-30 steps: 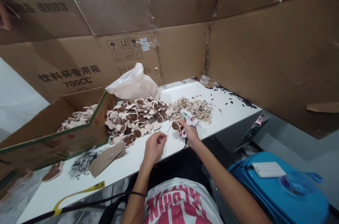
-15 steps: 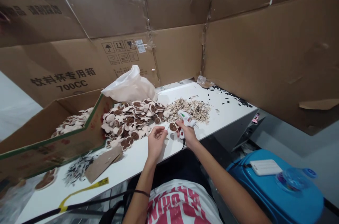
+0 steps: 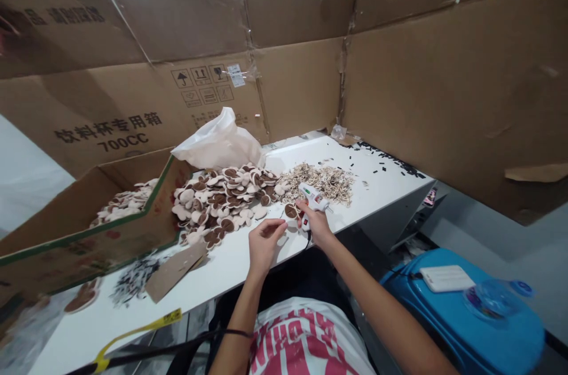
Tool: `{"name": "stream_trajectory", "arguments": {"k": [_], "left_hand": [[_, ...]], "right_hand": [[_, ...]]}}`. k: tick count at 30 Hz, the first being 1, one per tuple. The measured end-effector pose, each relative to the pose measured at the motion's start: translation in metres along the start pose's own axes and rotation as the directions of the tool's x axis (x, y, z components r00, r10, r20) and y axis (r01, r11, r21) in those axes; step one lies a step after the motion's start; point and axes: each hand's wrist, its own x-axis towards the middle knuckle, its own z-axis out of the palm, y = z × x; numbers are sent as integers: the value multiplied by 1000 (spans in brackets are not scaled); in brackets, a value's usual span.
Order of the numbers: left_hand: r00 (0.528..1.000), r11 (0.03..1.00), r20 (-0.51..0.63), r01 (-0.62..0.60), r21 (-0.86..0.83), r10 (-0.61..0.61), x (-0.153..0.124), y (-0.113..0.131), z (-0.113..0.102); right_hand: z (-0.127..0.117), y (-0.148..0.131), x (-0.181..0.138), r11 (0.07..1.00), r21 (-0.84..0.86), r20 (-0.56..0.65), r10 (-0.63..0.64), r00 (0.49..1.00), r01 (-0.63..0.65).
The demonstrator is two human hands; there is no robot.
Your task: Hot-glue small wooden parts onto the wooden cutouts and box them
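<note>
A white hot glue gun [image 3: 313, 197] with a green mark is gripped in my right hand [image 3: 318, 225], its nozzle pointing right. By the same hand's fingertips sits a small round brown felt piece with a pale rim [image 3: 290, 210], apparently held there too. My left hand [image 3: 262, 240] is just left of it, thumb and forefinger pinched together; what is between them is too small to make out. Beyond the hands lie a heap of brown and cream felt pieces [image 3: 231, 197] and a pile of small beige strips or loops [image 3: 326, 181].
An open cardboard box [image 3: 146, 215] with pale pieces stands left. Behind rise tall cardboard walls [image 3: 297, 85]. A white bag [image 3: 222, 144] lies behind the felt heap. Black bits [image 3: 390, 159] dot the white table [image 3: 377, 197]. A blue stool-like surface [image 3: 510, 339] carries a bottle [image 3: 490, 298].
My left hand has shifted slightly, its fingertips now closer to the round brown felt piece and pinched. My right hand keeps the glue gun in nearly the same place.
</note>
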Motion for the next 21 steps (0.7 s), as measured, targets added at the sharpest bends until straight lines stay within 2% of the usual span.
{"name": "stream_trajectory", "arguments": {"k": [3,7,16,21], "left_hand": [[997,997,48,-70,15,69,0,-1,-1],[994,997,79,-79,24,76,0,-3,-1],[984,984,61,-171,44,168,-1,1,-3],[985,985,62,-163,59,160,-2,5,-2]], "right_hand": [[1,-2,-1,1000,1,3,0,1000,0],[0,-1,-1,1000,2,12,0,1000,0],[-3,9,5,1000,8,7,-7,1000,7],[-3,7,4,1000,3,10,8,1000,-9]]}}
